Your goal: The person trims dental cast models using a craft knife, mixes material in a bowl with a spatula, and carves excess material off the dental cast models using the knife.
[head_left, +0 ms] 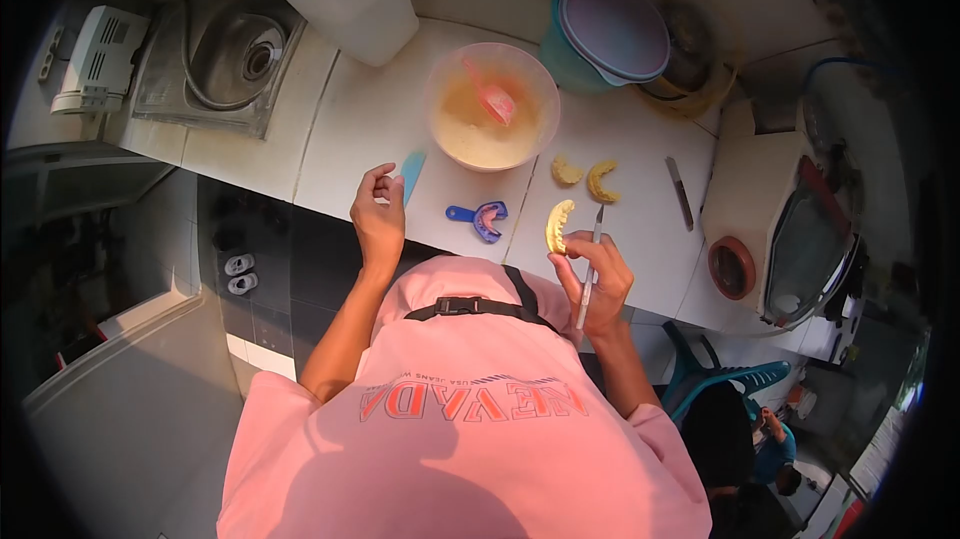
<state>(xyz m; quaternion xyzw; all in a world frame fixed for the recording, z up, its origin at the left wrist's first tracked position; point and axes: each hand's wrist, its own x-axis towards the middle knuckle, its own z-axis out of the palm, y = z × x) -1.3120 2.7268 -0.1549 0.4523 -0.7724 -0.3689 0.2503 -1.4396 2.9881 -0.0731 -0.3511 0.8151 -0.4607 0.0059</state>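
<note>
A desk of large pale tiles (350, 129), with dark seams between them, runs across the view in warm sunlight. Above it, the right hand (597, 279) has its grip closed around a curved yellow dental cast (558, 227), pinched at its lower end, and a slim knife (592, 274) slants through the same fingers. The left hand (379, 214) is loosely curled at the front edge beside a translucent blue spatula (412, 174); whether its grip touches the spatula, I cannot tell. Between the hands lies a blue impression tray (489, 223) with pink material in it. Just beyond the held cast, two more yellow casts (602, 181) rest on the tiles, and a dark flat tool (680, 194) lies to their right. Farther back stand a clear bowl (490, 144) of pale powder with a pink scoop (494, 102) inside, a teal tub (605, 39) with a lid, and a white jug (345, 4). A steel sink (235, 117) is set in at the left; a bulky cream machine (755, 199) occupies the right end. Beyond that end are a teal chair (740, 376) and another person (775, 454), while pale slippers (241, 274) sit on dark floor tiles (265, 311) at the left.
</note>
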